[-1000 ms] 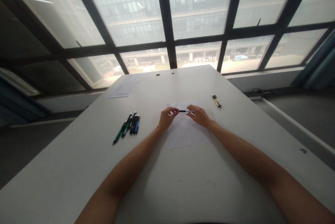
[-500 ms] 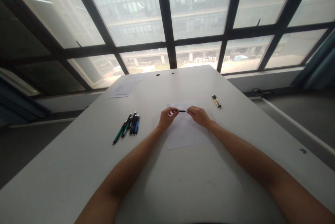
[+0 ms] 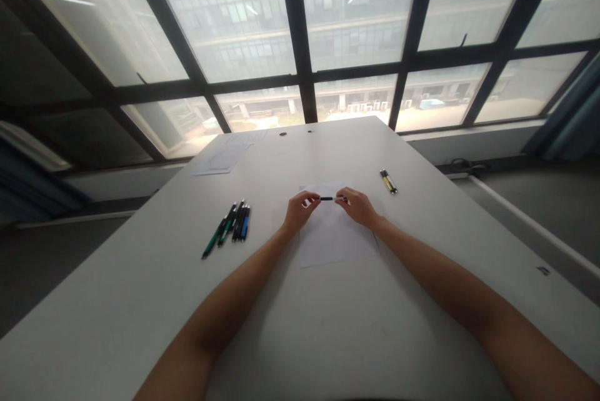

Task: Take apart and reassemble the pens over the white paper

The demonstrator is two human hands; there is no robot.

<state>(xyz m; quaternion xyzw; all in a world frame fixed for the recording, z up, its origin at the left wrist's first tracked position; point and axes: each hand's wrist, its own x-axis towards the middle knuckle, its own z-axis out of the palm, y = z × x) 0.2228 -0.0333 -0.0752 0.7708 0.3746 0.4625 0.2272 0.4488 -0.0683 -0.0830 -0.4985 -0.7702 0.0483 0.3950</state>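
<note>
A slim pen with a black middle and a paler right end is held level above white paper. My left hand pinches its left end between thumb and fingertips. On the other side, my right hand has its fingers closed around the pale right end. My fingers cover both tips of the pen. The paper lies flat on the table under both hands.
Several black, green and blue pens lie in a group on the white table, left of my hands. Yellow and white pens rest at the right. Loose sheets sit at the far left, near the windows.
The fingers of my right hand have shifted slightly to the right along the pen, and more of its pale end shows. My left hand stays in place.
</note>
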